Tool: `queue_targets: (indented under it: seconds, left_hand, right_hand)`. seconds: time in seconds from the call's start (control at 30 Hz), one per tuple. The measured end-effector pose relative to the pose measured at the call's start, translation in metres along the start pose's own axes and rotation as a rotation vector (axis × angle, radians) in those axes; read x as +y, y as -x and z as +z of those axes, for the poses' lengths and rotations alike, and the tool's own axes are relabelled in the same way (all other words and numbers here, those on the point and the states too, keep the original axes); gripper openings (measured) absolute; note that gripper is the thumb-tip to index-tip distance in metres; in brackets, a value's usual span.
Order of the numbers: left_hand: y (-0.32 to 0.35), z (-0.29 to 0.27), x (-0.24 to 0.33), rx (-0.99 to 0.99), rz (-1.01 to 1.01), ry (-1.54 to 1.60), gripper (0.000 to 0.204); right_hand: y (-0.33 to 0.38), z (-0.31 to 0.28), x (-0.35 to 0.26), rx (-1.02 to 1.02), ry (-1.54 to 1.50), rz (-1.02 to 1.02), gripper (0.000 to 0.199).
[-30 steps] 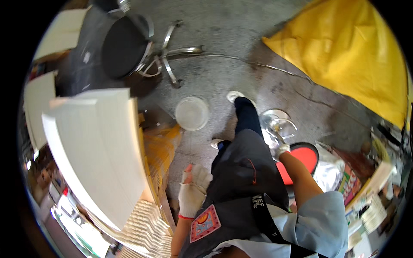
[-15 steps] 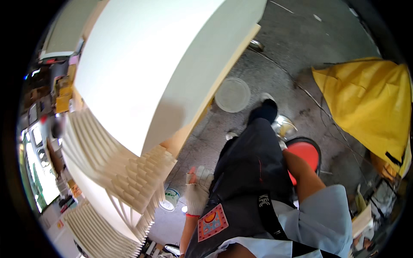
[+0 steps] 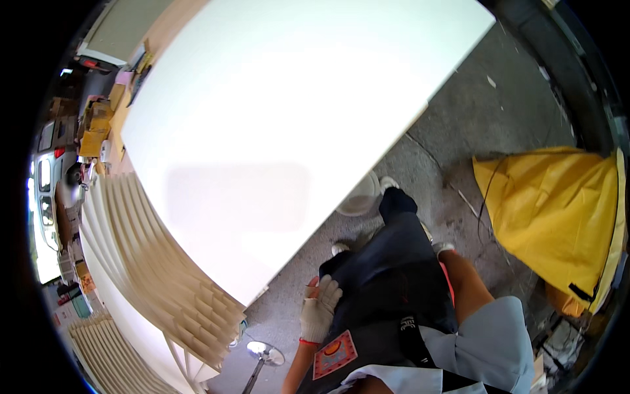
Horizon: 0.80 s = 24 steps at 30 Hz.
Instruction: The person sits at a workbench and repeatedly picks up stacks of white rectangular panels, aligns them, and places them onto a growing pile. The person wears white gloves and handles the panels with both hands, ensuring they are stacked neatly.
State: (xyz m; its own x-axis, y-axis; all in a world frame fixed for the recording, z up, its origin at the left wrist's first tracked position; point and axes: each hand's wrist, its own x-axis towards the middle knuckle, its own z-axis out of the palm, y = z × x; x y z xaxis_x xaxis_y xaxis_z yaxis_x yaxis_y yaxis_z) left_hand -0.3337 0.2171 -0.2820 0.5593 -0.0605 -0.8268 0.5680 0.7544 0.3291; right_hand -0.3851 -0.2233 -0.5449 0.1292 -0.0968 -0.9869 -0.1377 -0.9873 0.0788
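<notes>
White flat board (image 3: 282,125) — broad, smooth | gloved left hand (image 3: 319,308) near its corner

A big white board (image 3: 289,125) fills the picture from nine o'clock round to one o'clock, closing off nearly everything ahead. At eight o'clock, a fanned stack of pale slats (image 3: 164,276) blocks the lower left. The gloved left hand (image 3: 319,307) rests on the dark apron (image 3: 387,282), just beside the board's lower corner, with only a narrow strip of bare floor (image 3: 289,315) between. At three o'clock a yellow bag (image 3: 558,217) stands in the way; grey floor between it and the board lies open toward one o'clock.
</notes>
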Motion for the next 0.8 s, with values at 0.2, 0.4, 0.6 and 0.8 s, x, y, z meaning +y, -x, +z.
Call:
queue_targets:
  seconds: [0.2, 0.4, 0.6, 0.8]
  left_hand:
    - [-0.028, 0.027, -0.031, -0.282, 0.118, 0.075, 0.037]
    - [-0.054, 0.056, -0.070, -0.144, 0.137, 0.070, 0.044]
    - [-0.089, 0.086, -0.106, -0.211, 0.322, -0.256, 0.043]
    - [0.009, 0.203, -0.062, -0.417, 0.847, -1.139, 0.026]
  right_hand:
    - [-0.006, -0.043, 0.033, 0.051, -0.076, 0.026, 0.051]
    - [-0.046, -0.092, 0.100, 0.225, -0.172, 0.039, 0.049]
    - [0.025, -0.212, 0.092, 0.828, -0.757, -0.100, 0.047]
    - [0.131, -0.337, 0.049, 0.890, -1.162, -0.970, 0.040]
